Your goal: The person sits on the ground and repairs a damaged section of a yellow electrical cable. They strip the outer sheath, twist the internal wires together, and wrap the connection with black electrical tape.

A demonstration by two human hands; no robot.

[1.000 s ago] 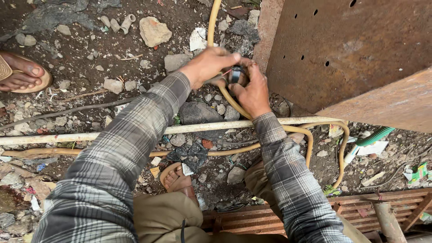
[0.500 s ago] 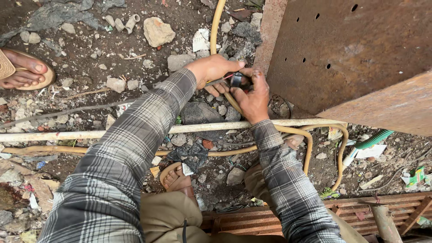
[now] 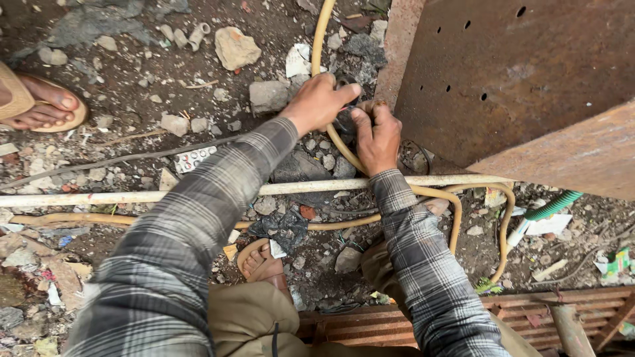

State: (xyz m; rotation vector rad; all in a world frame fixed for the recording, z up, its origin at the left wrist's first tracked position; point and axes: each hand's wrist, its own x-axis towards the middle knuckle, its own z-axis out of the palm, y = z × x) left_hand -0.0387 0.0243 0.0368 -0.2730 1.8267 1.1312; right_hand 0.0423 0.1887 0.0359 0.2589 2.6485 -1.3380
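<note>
A: What do the hands hold?
B: The left hand (image 3: 319, 100) and right hand (image 3: 376, 137) curl around a small dark fitting (image 3: 344, 122) on the yellow hose (image 3: 319, 33).
A: Is it visible?
B: Barely; fingers hide most of it.

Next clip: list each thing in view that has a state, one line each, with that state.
left hand: closed around the yellow hose
right hand: gripping a dark fitting, fingers curled
yellow hose: lying on the ground, bent in loops
dark fitting: mostly hidden between the hands
white pipe: lying flat across the rubble
rusty metal plate: perforated, rusted
green corrugated hose: lying on the ground
</note>
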